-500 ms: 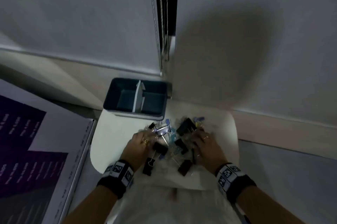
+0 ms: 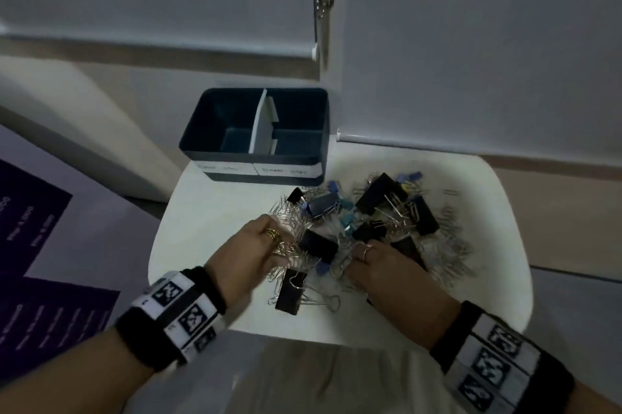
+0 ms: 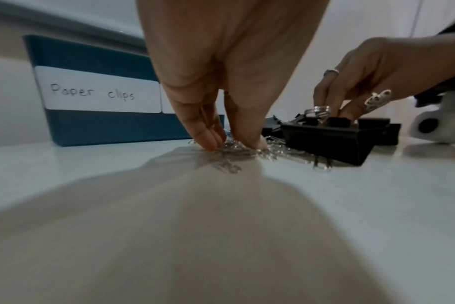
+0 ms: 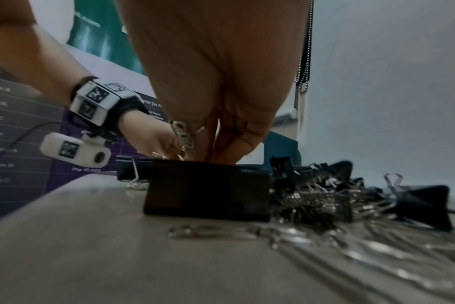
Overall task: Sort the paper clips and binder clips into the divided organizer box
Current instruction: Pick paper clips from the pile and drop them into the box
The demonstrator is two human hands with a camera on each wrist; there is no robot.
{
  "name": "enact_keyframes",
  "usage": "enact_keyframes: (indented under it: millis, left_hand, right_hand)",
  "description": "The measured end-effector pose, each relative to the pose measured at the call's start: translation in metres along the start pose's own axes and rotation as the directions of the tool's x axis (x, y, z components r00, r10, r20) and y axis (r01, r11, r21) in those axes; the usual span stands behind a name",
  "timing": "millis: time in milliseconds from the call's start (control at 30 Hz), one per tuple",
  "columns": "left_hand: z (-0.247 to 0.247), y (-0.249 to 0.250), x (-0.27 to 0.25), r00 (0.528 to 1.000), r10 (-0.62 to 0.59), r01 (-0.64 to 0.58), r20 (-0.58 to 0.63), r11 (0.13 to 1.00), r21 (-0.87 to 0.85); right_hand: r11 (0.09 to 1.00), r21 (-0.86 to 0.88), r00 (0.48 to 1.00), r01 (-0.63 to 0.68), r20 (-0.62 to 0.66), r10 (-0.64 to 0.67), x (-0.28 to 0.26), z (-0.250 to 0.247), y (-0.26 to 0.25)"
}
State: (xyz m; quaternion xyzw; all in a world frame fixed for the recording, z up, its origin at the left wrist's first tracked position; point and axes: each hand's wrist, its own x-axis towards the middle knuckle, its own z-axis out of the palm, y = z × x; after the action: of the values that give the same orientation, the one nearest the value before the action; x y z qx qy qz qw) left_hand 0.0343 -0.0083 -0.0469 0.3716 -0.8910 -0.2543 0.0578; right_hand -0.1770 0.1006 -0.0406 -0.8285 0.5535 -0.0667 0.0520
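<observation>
Digging in now: left hand has pinched paper clips, right hand has dipped toward binder clips, its grip hidden; box unfilled.

White label on organizer box: "Paper clips".
</observation>
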Motion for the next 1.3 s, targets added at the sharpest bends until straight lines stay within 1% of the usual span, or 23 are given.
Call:
enact_keyframes:
  millis: [33, 67, 100, 167, 200, 233, 333, 433, 500, 600, 733, 833, 900, 967, 1033, 1067, 1100, 1167, 1233, 1300]
  left_hand:
    - [-0.002, -0.004, 0.002, 0.999, 0.030, -0.031, 0.028, 0.999, 0.013]
    - [-0.005, -0.006, 0.004, 0.997, 0.050, -0.052, 0.056, 0.998, 0.033]
    - [-0.009, -0.007, 0.005, 0.995, 0.049, -0.053, 0.086, 0.997, 0.049]
    - [-0.010, -0.013, 0.006, 0.992, 0.049, -0.059, 0.114, 0.995, 0.085]
    - [-0.014, -0.014, 0.012, 0.992, 0.030, -0.043, 0.120, 0.993, 0.105]
    - [-0.012, -0.015, 0.012, 0.994, 0.032, -0.045, 0.108, 0.991, 0.128]
    - [-0.008, -0.017, 0.014, 0.999, 0.031, -0.035, 0.030, 0.990, 0.138]
    - [-0.009, -0.013, 0.009, 1.000, 0.021, -0.021, 0.001, 0.989, 0.145]
    - [-0.011, -0.009, 0.004, 1.000, 0.014, -0.013, -0.003, 0.982, 0.189]
    - [-0.014, -0.007, 0.001, 1.000, -0.014, 0.020, -0.027, 0.965, 0.261]
    - [-0.017, -0.004, -0.002, 0.997, -0.041, 0.059, -0.066, 0.954, 0.295]
    - [-0.020, -0.004, -0.003, 0.994, -0.032, 0.063, -0.105, 0.950, 0.305]
    - [-0.023, -0.005, -0.003, 0.990, -0.024, 0.065, -0.141, 0.952, 0.299]
    - [-0.029, -0.006, -0.002, 0.983, -0.011, 0.060, -0.181, 0.962, 0.266]
    - [-0.042, -0.009, -0.002, 0.972, -0.014, 0.058, -0.233, 0.981, 0.185]
    - [-0.051, -0.012, -0.002, 0.959, -0.016, 0.058, -0.282, 0.988, 0.140]
    - [-0.060, -0.016, -0.001, 0.939, -0.023, 0.059, -0.342, 0.994, 0.093]
    - [-0.075, -0.024, 0.002, 0.885, -0.067, 0.054, -0.461, 0.998, -0.042]
    - [-0.082, -0.031, 0.006, 0.829, -0.113, 0.023, -0.547, 0.985, -0.170]
    - [-0.083, -0.036, 0.011, 0.779, -0.114, -0.010, -0.616, 0.981, -0.196]
  right_hand:
    - [1.000, -0.006, 1.000, -0.004, 0.024, 0.005, -0.001, -0.003, -0.002]
    - [1.000, -0.006, 1.000, -0.004, 0.020, 0.004, -0.001, -0.004, -0.004]
    - [0.999, 0.001, 0.996, -0.039, 0.077, 0.038, -0.003, -0.010, -0.008]
    - [0.998, -0.046, 0.982, -0.047, 0.182, 0.055, -0.004, -0.012, -0.015]
    - [0.999, -0.018, 0.981, -0.031, 0.191, 0.033, -0.002, -0.014, -0.010]
    - [0.999, -0.003, 0.981, -0.037, 0.190, 0.037, -0.004, -0.013, -0.012]
    - [0.995, -0.040, 0.990, -0.089, 0.106, 0.092, -0.005, -0.007, -0.023]
    - [0.982, -0.073, 0.980, -0.172, 0.089, 0.178, -0.001, -0.003, -0.035]
    - [0.974, -0.059, 0.967, -0.220, 0.117, 0.226, 0.001, -0.008, -0.043]
    - [0.968, -0.052, 0.947, -0.247, 0.199, 0.253, 0.005, -0.014, -0.055]
    - [0.966, -0.088, 0.928, -0.245, 0.266, 0.260, 0.008, -0.017, -0.062]
    - [0.960, -0.156, 0.899, -0.234, 0.342, 0.275, 0.009, -0.016, -0.065]
    - [0.955, -0.171, 0.889, -0.244, 0.355, 0.291, 0.010, -0.017, -0.066]
    - [0.945, -0.173, 0.893, -0.278, 0.317, 0.320, 0.011, -0.022, -0.065]
    - [0.929, -0.171, 0.900, -0.329, 0.242, 0.363, 0.016, -0.034, -0.062]
    - [0.921, -0.148, 0.903, -0.361, 0.190, 0.385, 0.020, -0.040, -0.061]
    - [0.916, -0.101, 0.907, -0.389, 0.129, 0.400, 0.026, -0.046, -0.058]
    - [0.912, 0.030, 0.912, -0.409, -0.022, 0.410, 0.040, -0.052, -0.054]
    - [0.907, 0.127, 0.895, -0.402, -0.157, 0.418, 0.054, -0.048, -0.053]
    - [0.911, 0.160, 0.888, -0.380, -0.211, 0.408, 0.064, -0.042, -0.053]
